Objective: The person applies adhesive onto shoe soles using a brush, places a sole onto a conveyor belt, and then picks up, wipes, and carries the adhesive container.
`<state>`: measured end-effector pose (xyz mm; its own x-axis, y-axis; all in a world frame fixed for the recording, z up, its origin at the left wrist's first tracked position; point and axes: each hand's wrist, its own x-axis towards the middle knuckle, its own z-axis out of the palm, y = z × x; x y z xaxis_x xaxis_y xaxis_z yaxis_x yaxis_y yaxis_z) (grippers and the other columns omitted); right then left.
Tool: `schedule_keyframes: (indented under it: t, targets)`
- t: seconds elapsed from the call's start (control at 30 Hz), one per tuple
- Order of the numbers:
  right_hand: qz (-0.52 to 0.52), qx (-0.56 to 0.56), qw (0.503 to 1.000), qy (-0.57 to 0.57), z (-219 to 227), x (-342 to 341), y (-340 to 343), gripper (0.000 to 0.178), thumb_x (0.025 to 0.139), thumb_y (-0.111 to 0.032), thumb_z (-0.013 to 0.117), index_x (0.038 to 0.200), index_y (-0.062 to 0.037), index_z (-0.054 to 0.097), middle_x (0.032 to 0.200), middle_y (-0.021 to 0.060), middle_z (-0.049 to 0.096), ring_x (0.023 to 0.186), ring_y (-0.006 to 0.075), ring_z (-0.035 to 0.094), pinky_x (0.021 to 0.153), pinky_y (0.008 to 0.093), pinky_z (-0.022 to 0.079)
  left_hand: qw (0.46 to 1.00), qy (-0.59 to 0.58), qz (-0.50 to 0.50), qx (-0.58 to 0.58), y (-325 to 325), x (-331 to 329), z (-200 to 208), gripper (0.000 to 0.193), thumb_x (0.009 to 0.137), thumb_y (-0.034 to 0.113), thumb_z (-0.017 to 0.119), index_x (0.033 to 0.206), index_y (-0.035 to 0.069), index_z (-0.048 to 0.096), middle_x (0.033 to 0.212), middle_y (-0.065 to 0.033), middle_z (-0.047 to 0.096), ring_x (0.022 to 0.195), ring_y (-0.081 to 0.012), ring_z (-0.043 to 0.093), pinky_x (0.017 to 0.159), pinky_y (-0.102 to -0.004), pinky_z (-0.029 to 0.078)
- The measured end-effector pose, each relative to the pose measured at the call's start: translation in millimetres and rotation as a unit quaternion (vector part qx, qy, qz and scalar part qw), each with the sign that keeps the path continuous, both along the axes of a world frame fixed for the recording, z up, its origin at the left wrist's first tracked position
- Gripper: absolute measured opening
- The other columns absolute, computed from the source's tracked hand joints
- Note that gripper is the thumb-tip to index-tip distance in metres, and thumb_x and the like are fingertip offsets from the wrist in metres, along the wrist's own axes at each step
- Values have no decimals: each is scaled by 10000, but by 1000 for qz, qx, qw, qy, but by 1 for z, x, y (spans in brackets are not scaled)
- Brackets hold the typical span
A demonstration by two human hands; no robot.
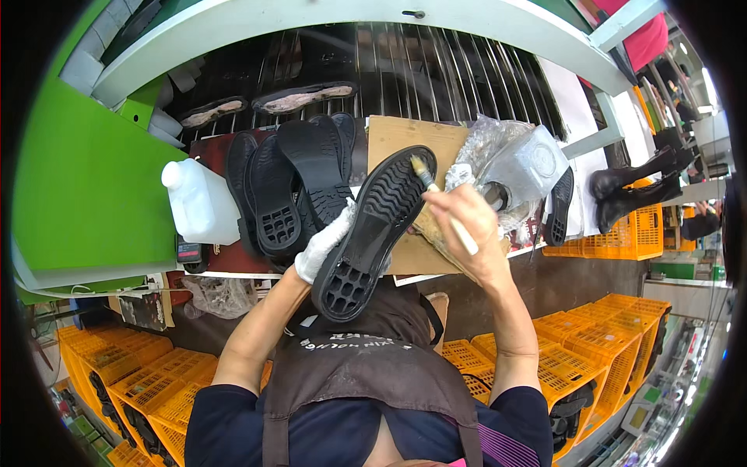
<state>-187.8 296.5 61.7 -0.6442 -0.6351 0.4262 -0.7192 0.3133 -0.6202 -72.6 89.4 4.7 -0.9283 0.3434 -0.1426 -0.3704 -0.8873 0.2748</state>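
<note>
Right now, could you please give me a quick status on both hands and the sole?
Left hand, gloved, grips sole, tread up. Right hand holds brush, tip at the sole's toe end. More soles stacked just left; nothing blocking.

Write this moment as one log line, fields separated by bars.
left hand: gloved, holds black shoe sole | right hand: holds brush, bristles at sole edge | behind: stacked soles

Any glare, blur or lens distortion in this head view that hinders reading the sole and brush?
Head view: strong fisheye bending, the pale frame beam curves; black corners; the black sole, brush, gloved left hand and right hand are sharp at centre; mild sheen on the sole, glare on the plastic bag.
</note>
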Motion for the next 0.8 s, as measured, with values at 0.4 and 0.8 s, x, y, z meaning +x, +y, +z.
schedule_keyframes:
  t: [0.4,0.8]
  targets:
    - [106,-5,857,-504,22,21,-15,181,817,-158,662,786,17,691,766,63,684,559,92,554,488,219,438,981,-62,27,-182,1,-3,-3,577,1002,472,337,1322,12,470,1195,-148,600,1027,-243,607,910,-371,495]
    - [-35,-86,995,-34,4,-42,-17,76,841,-73,640,879,-21,679,691,69,618,546,129,553,491,270,424,975,35,-25,-217,1,5,-4,614,992,501,335,1339,7,446,1171,-135,598,1029,-222,603,925,-354,486]
